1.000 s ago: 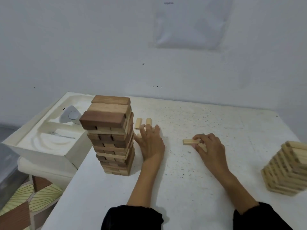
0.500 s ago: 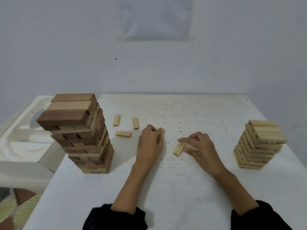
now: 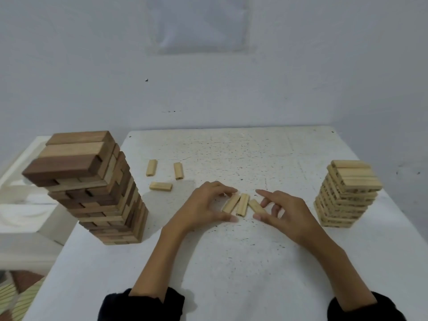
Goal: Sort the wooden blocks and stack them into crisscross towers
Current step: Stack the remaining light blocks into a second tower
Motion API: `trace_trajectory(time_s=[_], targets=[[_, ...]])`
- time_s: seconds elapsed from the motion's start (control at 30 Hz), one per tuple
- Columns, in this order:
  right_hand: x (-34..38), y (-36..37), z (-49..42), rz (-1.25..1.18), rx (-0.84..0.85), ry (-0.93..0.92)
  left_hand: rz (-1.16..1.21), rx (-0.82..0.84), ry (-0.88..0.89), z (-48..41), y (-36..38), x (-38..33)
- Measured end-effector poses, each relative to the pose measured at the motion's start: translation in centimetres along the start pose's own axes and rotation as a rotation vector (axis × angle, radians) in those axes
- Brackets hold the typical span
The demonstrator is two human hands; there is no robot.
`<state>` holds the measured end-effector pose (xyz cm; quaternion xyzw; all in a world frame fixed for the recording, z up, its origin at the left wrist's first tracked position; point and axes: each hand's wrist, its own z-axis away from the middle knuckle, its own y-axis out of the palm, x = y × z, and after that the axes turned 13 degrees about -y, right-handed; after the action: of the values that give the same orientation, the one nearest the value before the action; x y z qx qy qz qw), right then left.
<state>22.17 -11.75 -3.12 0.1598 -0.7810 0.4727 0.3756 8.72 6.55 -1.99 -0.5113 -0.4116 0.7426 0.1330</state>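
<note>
So the three pale blocks [image 3: 242, 204] lie mid-desk, side by side, fanned a bit, long axes running roughly near edge to far edge. The left hand [image 3: 203, 205] curls round the leftmost one, fingers at its far end and thumb at its near end. It's too blurry to call that a real pinch. The right hand [image 3: 282, 209] is spread, fingertips on the rightmost block. The pale tower [image 3: 347, 193] by the desk's [image 3: 231, 262] right edge sits closer to the right hand, so I'd guess they go there. Three loose blocks [image 3: 160, 186] wait beside the dark tower [image 3: 92, 188] on the left edge.

Black sleeves [image 3: 141, 305]; bare forearms [image 3: 159, 258]
</note>
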Motion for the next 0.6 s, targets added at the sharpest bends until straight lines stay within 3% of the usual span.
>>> trace_trajectory(time_s=[0.27, 0.4, 0.6], targets=[[0.0, -0.6, 0.1, -0.269, 0.143, -0.052, 0.127, -0.017, 0.012, 0.2, 0.7, -0.1], [-0.3, -1.0, 0.3, -0.196, 0.29, -0.109, -0.027, 0.064, 0.08, -0.2, 0.5, -0.2], [-0.2, 0.4, -0.2, -0.033, 0.089, -0.11, 0.001, 0.057, 0.078, -0.5, 0.9, -0.4]])
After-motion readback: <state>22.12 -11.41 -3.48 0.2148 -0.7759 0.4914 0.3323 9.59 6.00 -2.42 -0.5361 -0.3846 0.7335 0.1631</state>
